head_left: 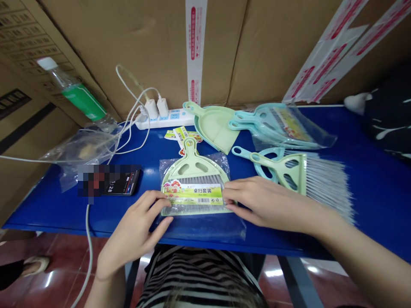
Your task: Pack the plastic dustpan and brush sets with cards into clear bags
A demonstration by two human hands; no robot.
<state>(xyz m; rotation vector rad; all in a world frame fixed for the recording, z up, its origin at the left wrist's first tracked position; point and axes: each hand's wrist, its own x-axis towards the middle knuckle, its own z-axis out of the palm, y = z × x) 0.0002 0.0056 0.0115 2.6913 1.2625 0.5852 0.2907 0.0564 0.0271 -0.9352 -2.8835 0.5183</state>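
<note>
On a bright blue table top (64, 214), a pale green dustpan and brush set (192, 171) lies flat inside a clear plastic bag (205, 229), directly in front of the person, with a yellow-green printed label card (192, 193) across it. The person's left hand (135, 226) holds the lower left side of the package, its fingers curved narrowly over the edge. The right hand (263, 203) holds the right edge, with the fingers and thumb close together. Just beyond the right hand, a loose pale green brush with grey bristles (292, 175) lies across a turquoise plastic handle (260, 160). Farther back lie a bare pale green dustpan (213, 126) and a turquoise set in a clear bag (282, 128). Toward the left are a black smartphone (123, 184), partly pixelated, and a white power strip (163, 119) holding two white chargers (157, 109).
</note>
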